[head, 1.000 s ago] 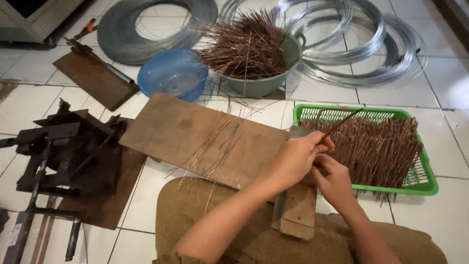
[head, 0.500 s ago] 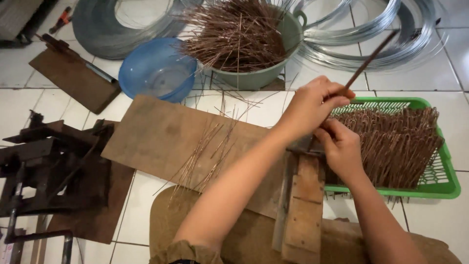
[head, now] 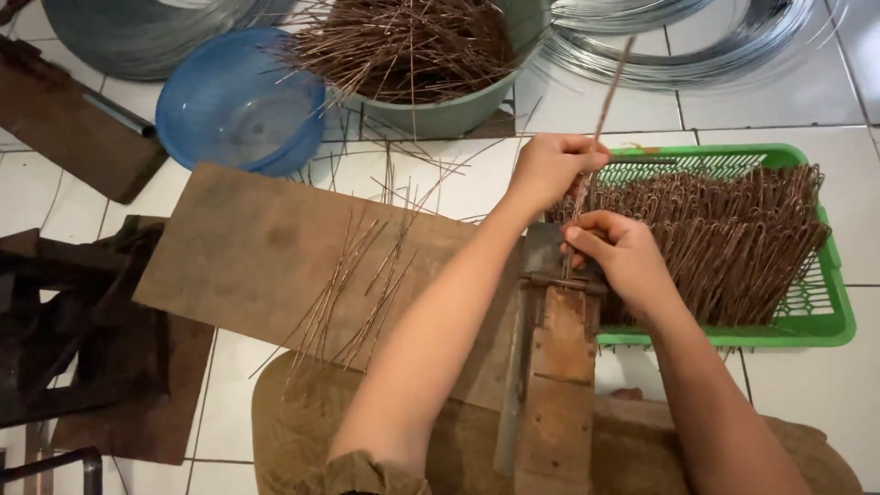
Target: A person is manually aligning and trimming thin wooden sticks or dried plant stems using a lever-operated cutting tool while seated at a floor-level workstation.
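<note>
Since a moment ago, both hands have come closer together, and the rusty wire now stands more upright than before.

White floor tiles [head: 816, 101] fill the scene. Far away lie big coils of shiny wire [head: 678, 46]. A flat brown board [head: 247, 257] lies on the floor to the left of the arms. Loose thin wires [head: 353, 284] lie spread on it. A dark metal machine [head: 64, 339] sits at the left edge.

On the right is a green basket [head: 830, 316]. It is packed full of bent rusty wires [head: 733, 238]. Far in the middle is a green tub [head: 458, 110] full of straight rusty wires. Just left of it is a blue bowl [head: 234, 101].

Near the middle stands a wooden block [head: 555, 385] with a small metal piece [head: 559, 280] across its far end.

The left hand [head: 550, 170] is closed around the rusty wire [head: 600, 119], a little way up. Its grip is tight on it. The right hand [head: 619, 257] sits just nearer, right beside the left hand. Its fingers pinch the low end of the same wire, just over the metal piece. The wire points up and away, leaning a bit to the right, and its top end sticks out past the left hand toward the shiny coils.
</note>
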